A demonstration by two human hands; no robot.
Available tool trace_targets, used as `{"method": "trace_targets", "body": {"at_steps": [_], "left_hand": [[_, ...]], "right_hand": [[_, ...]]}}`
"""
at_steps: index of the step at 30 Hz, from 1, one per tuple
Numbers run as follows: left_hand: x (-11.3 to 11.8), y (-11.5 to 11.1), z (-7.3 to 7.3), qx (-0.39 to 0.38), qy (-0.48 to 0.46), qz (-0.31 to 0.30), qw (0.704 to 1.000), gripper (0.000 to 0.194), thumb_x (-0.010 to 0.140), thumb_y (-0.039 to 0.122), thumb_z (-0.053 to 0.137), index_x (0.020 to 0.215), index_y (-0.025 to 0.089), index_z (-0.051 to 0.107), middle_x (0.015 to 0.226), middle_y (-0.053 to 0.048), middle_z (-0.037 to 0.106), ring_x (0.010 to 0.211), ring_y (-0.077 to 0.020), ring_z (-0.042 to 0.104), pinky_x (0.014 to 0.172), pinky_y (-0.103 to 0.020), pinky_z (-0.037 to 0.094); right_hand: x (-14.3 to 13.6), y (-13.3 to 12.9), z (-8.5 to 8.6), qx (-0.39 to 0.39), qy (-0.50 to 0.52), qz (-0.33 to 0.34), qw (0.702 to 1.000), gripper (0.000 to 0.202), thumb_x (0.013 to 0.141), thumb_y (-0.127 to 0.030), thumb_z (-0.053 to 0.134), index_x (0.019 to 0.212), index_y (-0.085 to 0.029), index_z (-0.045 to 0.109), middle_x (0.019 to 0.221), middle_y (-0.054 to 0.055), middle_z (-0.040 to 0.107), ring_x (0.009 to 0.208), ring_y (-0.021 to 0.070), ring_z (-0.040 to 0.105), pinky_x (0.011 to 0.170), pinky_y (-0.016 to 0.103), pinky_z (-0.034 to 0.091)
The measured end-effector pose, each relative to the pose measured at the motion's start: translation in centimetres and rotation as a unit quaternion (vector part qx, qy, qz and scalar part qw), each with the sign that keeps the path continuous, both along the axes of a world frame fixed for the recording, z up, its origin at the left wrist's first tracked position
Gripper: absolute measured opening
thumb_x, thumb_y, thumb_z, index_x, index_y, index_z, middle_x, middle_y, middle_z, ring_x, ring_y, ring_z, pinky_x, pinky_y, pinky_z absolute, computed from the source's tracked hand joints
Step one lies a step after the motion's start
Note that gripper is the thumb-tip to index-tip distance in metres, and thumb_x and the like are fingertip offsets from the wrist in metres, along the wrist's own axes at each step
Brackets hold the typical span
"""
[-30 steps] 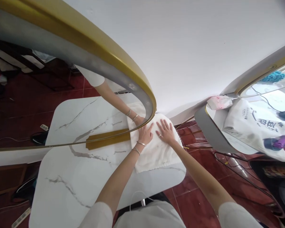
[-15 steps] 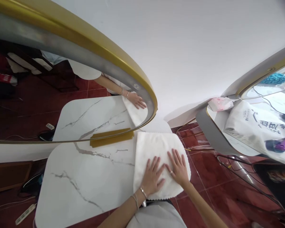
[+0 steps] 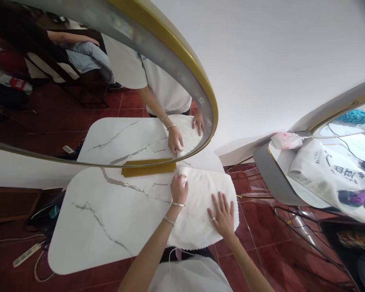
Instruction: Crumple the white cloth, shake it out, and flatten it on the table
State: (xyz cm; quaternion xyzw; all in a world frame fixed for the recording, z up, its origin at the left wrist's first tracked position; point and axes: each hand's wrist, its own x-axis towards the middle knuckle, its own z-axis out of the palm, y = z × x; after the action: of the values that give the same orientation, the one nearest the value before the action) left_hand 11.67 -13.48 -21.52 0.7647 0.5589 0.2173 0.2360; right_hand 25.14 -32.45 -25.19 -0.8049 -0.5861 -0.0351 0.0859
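left hand [image 3: 179, 190] holds cloth [image 3: 197, 215] by its edge

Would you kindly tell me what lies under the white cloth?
The grey-veined white table supports the white cloth; the part beneath is covered, so anything else there cannot be seen.

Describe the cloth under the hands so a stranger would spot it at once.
Start at the big gold-rimmed mirror and drop to the grey-veined white table below. At its right end, a white cloth lies under the flat right hand and curled left hand. Its plain face and scalloped edge distinguish it from the printed white fabric farther right.
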Motion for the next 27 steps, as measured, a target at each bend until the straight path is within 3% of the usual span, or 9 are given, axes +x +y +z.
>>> {"method": "trace_targets", "body": {"at_steps": [3,6,8,10,13,16,21,27], "left_hand": [[-1.0,2.9,0.8,0.013,-0.021,-0.041,0.999,0.024,0.088,0.012,0.046,0.088,0.021,0.068,0.087,-0.005,0.067,0.082,-0.0185,0.062,0.08,-0.033,0.051],[-2.5,2.8,1.1,0.044,-0.009,-0.009,0.999,0.031,0.091,0.013,0.039,0.101,0.02,0.067,0.106,-0.01,0.066,0.101,-0.0236,0.059,0.091,-0.04,0.047],[-3.2,1.8,0.6,0.081,0.034,0.009,0.996,0.036,0.092,0.017,0.038,0.121,0.015,0.059,0.133,-0.016,0.053,0.123,-0.0296,0.048,0.101,-0.047,0.04],[-3.8,0.6,-0.4,0.118,0.085,-0.027,0.989,0.047,0.093,0.025,0.04,0.138,0.012,0.042,0.151,-0.018,0.032,0.139,-0.0317,0.03,0.109,-0.05,0.032],[-4.6,-0.5,-2.0,0.132,0.13,-0.1,0.978,0.057,0.094,0.035,0.041,0.147,0.016,0.029,0.157,-0.014,0.018,0.145,-0.0287,0.014,0.115,-0.047,0.023],[-5.5,-0.6,-2.7,0.126,0.149,-0.092,0.977,0.059,0.095,0.039,0.04,0.148,0.019,0.027,0.158,-0.012,0.015,0.146,-0.0269,0.011,0.117,-0.046,0.019],[-8.4,0.3,-2.7,0.119,0.16,-0.049,0.979,0.059,0.094,0.04,0.041,0.148,0.019,0.027,0.158,-0.011,0.015,0.146,-0.0253,0.011,0.117,-0.045,0.018],[-14.3,1.9,-2.6,0.107,0.168,-0.001,0.98,0.06,0.093,0.04,0.044,0.148,0.021,0.028,0.158,-0.012,0.013,0.146,-0.0255,0.014,0.117,-0.045,0.02]], "right_hand": [[0.1,0.8,0.1,0.003,0.004,0.006,1.0,0.063,0.098,-0.043,0.031,0.152,-0.029,0.003,0.157,0.008,0.02,0.143,0.0276,0.02,0.112,0.056,0.014],[-0.6,2.2,0.2,0.006,0.012,0.029,0.999,0.062,0.098,-0.042,0.032,0.152,-0.029,0.005,0.156,0.008,0.021,0.143,0.0268,0.019,0.113,0.056,0.013],[-1.2,3.6,0.1,0.01,0.018,0.048,0.999,0.062,0.097,-0.042,0.033,0.152,-0.028,0.007,0.156,0.009,0.021,0.143,0.0275,0.019,0.112,0.057,0.012],[-1.8,5.3,0.1,0.023,0.024,0.056,0.998,0.062,0.097,-0.045,0.034,0.152,-0.028,0.013,0.154,0.011,0.025,0.141,0.0296,0.022,0.111,0.058,0.013],[-2.0,8.2,0.0,0.039,0.046,0.021,0.998,0.061,0.094,-0.053,0.036,0.149,-0.027,0.027,0.14,0.015,0.043,0.13,0.032,0.037,0.106,0.059,0.02],[-1.8,11.1,-0.1,0.05,0.063,-0.033,0.996,0.059,0.094,-0.055,0.034,0.146,-0.026,0.036,0.135,0.016,0.046,0.125,0.0327,0.04,0.102,0.057,0.028],[-3.8,14.7,-0.6,0.063,0.044,0.074,0.994,0.064,0.097,-0.05,0.032,0.152,-0.021,0.018,0.152,0.014,0.03,0.142,0.0284,0.021,0.112,0.054,0.016],[-10.3,17.3,-0.3,0.086,0.078,0.132,0.984,0.066,0.098,-0.039,0.032,0.153,-0.016,0.003,0.154,0.013,0.027,0.144,0.0243,0.018,0.115,0.051,0.016]]}}
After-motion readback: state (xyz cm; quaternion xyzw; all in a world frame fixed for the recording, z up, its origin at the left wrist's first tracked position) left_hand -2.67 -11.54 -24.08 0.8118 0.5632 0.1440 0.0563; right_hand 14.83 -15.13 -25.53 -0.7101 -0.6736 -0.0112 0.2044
